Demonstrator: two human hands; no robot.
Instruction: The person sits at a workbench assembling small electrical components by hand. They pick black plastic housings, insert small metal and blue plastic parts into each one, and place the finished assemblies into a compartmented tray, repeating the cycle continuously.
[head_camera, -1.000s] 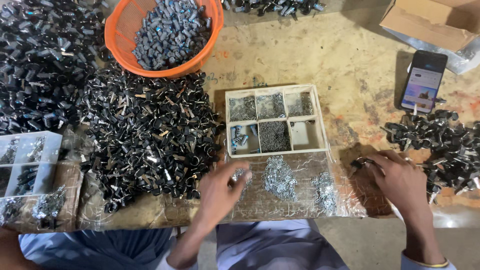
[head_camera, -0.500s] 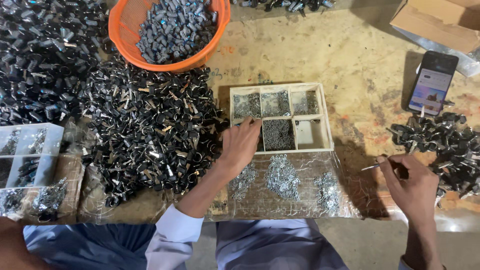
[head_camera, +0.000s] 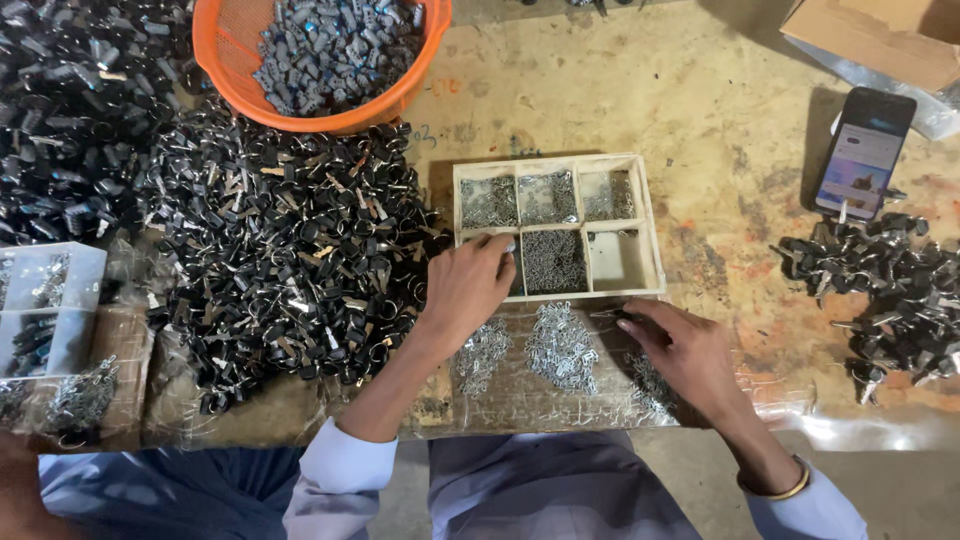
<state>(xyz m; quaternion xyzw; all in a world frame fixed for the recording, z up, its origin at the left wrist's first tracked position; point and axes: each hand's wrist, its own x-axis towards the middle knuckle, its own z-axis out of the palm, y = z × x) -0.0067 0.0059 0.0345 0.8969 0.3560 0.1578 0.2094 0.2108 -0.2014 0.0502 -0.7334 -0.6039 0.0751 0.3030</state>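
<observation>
My left hand (head_camera: 468, 288) reaches over the front of a cream compartment tray (head_camera: 652, 232), its fingertips curled down into the near-left compartment of small metal pieces. Whether it holds any is hidden by the fingers. My right hand (head_camera: 685, 352) rests on a clear plastic sheet (head_camera: 520, 405) just in front of the tray. It pinches a thin dark metal part (head_camera: 606, 314) that points left. Heaps of small silver pieces (head_camera: 560, 345) lie on the sheet between my hands.
A big heap of black-and-metal parts (head_camera: 280, 250) fills the left. An orange basket (head_camera: 425, 75) of grey pieces stands at the back. A smaller dark pile (head_camera: 890, 290), a phone (head_camera: 865, 150) and a cardboard box (head_camera: 880, 40) are on the right, a clear compartment box (head_camera: 50, 300) far left.
My left hand moved up from the plastic sheet into the tray's near-left compartment. My right hand came in from the right pile to the sheet by the tray, carrying the thin part.
</observation>
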